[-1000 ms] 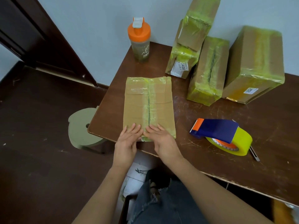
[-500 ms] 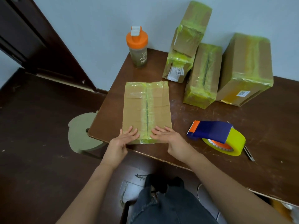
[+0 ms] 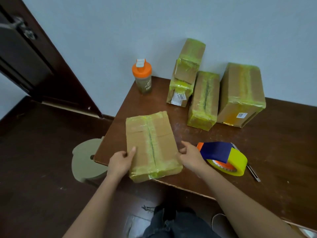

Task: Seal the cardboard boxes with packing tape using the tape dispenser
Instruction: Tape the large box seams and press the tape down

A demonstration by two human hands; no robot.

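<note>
A flat cardboard box (image 3: 151, 143) with yellow-green tape along its middle seam and both ends lies at the table's near left corner, its near end raised a little. My left hand (image 3: 121, 160) grips its left edge, thumb on top. My right hand (image 3: 190, 156) holds its right edge, fingers curled at the side. The tape dispenser (image 3: 223, 156), blue and orange with a yellow tape roll, lies on the table just right of my right hand.
Several taped boxes (image 3: 204, 100) lean against the wall at the back of the brown table (image 3: 274, 143). An orange-lidded shaker bottle (image 3: 142, 77) stands at the back left. A beige stool (image 3: 85, 162) sits left of the table. A dark door (image 3: 34, 57) stands open.
Both hands moved from pressing flat on the box's near end to gripping its left and right edges. The box's near end has come up and turned slightly. The camera has tilted.
</note>
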